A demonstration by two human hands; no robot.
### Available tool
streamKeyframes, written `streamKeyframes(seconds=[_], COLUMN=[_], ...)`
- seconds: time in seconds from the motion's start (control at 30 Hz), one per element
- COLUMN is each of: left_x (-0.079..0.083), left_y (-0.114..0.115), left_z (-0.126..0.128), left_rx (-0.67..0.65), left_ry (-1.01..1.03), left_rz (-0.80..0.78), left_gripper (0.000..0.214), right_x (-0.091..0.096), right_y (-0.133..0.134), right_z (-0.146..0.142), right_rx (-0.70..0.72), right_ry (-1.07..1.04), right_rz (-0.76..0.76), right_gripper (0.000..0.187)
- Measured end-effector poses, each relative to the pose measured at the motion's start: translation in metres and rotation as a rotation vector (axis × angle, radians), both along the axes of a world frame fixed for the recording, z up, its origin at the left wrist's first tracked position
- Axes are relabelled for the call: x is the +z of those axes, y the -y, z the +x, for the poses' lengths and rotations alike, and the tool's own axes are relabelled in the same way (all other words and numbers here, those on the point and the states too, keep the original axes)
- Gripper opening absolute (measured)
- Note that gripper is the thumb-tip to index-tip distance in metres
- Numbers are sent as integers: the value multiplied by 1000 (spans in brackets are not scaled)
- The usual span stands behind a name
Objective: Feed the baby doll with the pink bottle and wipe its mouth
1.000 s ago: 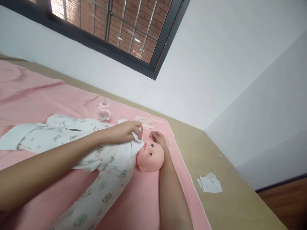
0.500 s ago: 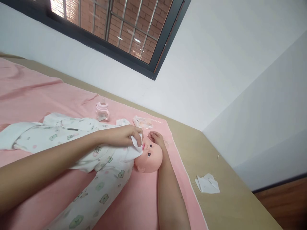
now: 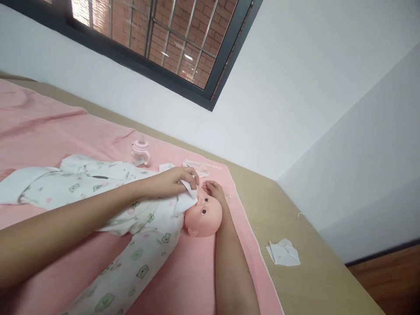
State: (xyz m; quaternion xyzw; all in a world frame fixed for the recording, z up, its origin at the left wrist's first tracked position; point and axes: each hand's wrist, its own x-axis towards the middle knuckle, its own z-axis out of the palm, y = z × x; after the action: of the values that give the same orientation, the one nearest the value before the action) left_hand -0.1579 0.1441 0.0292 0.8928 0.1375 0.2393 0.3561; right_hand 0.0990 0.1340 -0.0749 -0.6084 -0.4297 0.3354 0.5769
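A baby doll point(image 3: 205, 218) in a white printed suit point(image 3: 141, 249) lies on its back on a pink blanket point(image 3: 183, 280). My left hand point(image 3: 173, 181) pinches a white tissue point(image 3: 187, 199) at the doll's mouth and chin, so the mouth is covered. My right forearm passes along the crown of the doll's head. Beyond the head, my right hand point(image 3: 214, 190) rests with loosely bent fingers and nothing visible in them.
A pink baby bottle point(image 3: 141, 153) with handles stands behind the doll. Near it lies a clear plastic packet point(image 3: 197, 166). A folded white tissue point(image 3: 284, 252) sits on the tan surface point(image 3: 315, 280) to the right. A wall and barred window point(image 3: 170, 39) rise behind.
My left hand has shifted slightly up with the tissue, which now covers the doll's mouth. My right hand and the doll have hardly moved.
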Motion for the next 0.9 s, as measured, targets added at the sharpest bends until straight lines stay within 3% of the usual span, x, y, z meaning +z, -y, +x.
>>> streamKeyframes(seconds=[0.27, 0.43, 0.63, 0.9], left_x=[-6, -7, -5, -5], left_y=[0, 3, 2, 4], left_z=[6, 6, 4, 4], left_rx=[102, 77, 48, 6], left_ry=[24, -74, -41, -78], left_rz=[72, 121, 75, 40], left_gripper=[28, 41, 22, 29], right_x=[1, 2, 2, 4], right_y=[0, 0, 3, 3], right_z=[-2, -2, -4, -4], right_rx=[12, 22, 11, -26], right_ry=[16, 13, -6, 30], right_rz=[-5, -15, -12, -46], right_gripper=[27, 27, 27, 30])
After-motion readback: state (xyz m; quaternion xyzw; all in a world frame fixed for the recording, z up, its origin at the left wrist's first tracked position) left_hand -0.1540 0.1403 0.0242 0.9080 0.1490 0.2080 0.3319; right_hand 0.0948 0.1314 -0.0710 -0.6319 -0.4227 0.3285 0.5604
